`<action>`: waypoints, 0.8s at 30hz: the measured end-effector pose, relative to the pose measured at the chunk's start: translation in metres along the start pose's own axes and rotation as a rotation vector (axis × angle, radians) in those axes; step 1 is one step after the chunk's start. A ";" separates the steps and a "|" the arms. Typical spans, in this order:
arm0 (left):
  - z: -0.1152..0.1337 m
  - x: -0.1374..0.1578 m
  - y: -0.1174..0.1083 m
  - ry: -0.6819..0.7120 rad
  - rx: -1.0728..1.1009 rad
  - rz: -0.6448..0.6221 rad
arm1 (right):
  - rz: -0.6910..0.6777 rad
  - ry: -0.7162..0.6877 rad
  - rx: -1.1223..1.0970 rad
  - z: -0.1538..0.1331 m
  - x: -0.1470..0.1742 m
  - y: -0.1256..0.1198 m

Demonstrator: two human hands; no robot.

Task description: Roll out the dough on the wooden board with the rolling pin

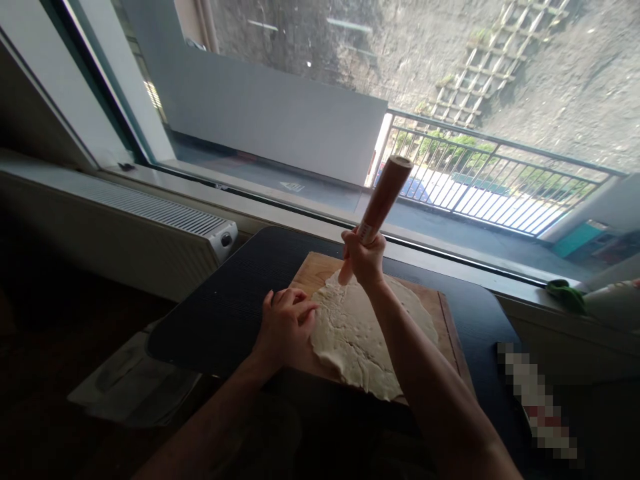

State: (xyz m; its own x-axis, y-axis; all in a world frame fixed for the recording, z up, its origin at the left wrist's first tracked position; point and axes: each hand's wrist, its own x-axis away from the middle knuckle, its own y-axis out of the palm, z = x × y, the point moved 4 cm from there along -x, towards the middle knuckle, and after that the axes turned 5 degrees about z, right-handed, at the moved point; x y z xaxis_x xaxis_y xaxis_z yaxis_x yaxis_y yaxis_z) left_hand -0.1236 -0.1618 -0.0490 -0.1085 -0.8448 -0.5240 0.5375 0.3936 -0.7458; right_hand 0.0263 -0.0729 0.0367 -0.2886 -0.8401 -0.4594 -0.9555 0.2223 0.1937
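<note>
My right hand point(367, 257) is wrapped round a rolling pin point(386, 192), raised over the far part of the dough. The pin is tilted, its thick reddish-brown body pointing up and away and a narrower end showing below my fist. A wide, thin sheet of pale dough point(365, 333) with an uneven edge and small dents lies on a wooden board point(315, 270). At the left edge of the board, my left hand point(287, 317) is open, fingers bent and apart, holding nothing. Its fingertips are by the dough's left edge; whether they touch it I cannot tell.
The board rests on a dark table point(220, 313) with rounded corners. Beyond it are a window sill point(280, 227) and a large window. A white radiator point(175, 233) stands to the left. A green cloth-like item point(566, 295) lies on the sill at right; a blurred-out object point(543, 407) is below.
</note>
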 end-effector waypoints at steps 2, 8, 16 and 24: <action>0.000 0.000 0.000 0.000 -0.001 0.002 | 0.009 0.004 0.008 -0.001 0.000 -0.003; 0.000 -0.001 0.000 -0.001 -0.002 -0.009 | 0.051 -0.023 0.011 -0.001 -0.012 -0.010; 0.001 0.000 -0.001 0.008 -0.004 -0.012 | 0.041 0.002 0.046 0.004 -0.006 -0.009; 0.000 -0.001 0.000 0.005 -0.019 -0.030 | 0.112 0.008 0.067 0.011 -0.008 -0.007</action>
State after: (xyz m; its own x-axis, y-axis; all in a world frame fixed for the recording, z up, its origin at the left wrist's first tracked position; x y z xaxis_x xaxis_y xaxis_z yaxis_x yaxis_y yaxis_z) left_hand -0.1238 -0.1613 -0.0485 -0.1283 -0.8545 -0.5033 0.5176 0.3752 -0.7690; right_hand 0.0349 -0.0620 0.0296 -0.3931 -0.8123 -0.4309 -0.9195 0.3472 0.1844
